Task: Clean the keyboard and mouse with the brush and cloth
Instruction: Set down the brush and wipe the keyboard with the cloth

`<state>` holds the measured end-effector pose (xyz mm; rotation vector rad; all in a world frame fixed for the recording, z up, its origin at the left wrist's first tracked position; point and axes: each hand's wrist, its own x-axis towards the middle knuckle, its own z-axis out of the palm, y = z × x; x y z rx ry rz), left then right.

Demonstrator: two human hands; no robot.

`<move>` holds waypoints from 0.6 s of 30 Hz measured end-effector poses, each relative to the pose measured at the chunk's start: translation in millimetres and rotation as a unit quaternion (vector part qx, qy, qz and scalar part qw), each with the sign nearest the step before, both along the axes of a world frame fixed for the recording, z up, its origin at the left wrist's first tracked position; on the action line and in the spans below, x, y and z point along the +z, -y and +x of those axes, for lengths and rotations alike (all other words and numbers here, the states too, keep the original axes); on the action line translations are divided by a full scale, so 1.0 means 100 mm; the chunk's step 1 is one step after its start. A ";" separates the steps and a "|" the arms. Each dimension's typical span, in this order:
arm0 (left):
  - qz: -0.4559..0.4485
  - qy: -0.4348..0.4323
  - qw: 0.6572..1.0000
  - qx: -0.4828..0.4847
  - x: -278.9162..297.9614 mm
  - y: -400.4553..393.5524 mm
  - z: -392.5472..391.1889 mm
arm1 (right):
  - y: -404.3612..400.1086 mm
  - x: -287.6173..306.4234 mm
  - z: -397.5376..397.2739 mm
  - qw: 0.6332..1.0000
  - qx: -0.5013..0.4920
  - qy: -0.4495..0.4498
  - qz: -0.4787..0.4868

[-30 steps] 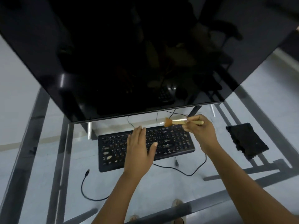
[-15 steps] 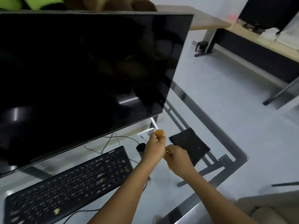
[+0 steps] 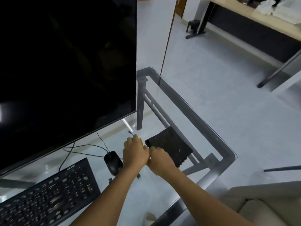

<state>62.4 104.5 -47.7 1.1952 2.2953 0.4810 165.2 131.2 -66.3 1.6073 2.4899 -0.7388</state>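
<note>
The black keyboard (image 3: 48, 198) lies at the lower left of the glass table, crumbs scattered among its keys. Just right of it sits the black mouse (image 3: 113, 162). A black cloth (image 3: 172, 147) lies flat near the table's right edge. My left hand (image 3: 135, 152) is closed around the brush (image 3: 140, 141), whose orange bristles poke out past my fingers. A bit of the handle shows between my two hands. My right hand (image 3: 160, 158) touches the left hand, its fingers curled over the cloth's near-left edge.
A large dark monitor (image 3: 65, 62) overhangs the keyboard's far side. Thin black cables (image 3: 84, 146) run behind the mouse. The glass table's rim (image 3: 211, 136) ends just right of the cloth. A beige seat (image 3: 260, 207) is at the lower right and a wooden desk (image 3: 260, 22) stands beyond.
Both hands left the keyboard and moved right toward the cloth. The brush passed from my right hand into my left. My view swung right.
</note>
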 end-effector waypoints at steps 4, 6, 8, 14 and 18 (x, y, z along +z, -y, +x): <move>0.037 -0.060 0.995 -0.070 0.01 -0.13 0.04 | -0.50 0.26 0.29 0.992 -0.071 -0.053 0.090; 0.030 -0.059 0.995 -0.077 0.01 -0.19 0.08 | -0.76 0.32 0.48 0.987 -0.136 -0.029 0.081; 0.023 -0.051 0.996 -0.070 0.01 -0.23 0.13 | -0.90 0.28 0.60 0.986 -0.164 0.035 0.023; 0.064 0.006 0.996 -0.057 0.03 -0.15 0.18 | -0.85 0.24 0.58 0.990 -0.111 0.031 -0.076; 0.131 0.145 0.981 -0.002 0.19 0.01 0.03 | -0.68 0.74 0.37 0.991 -0.057 -0.073 -0.096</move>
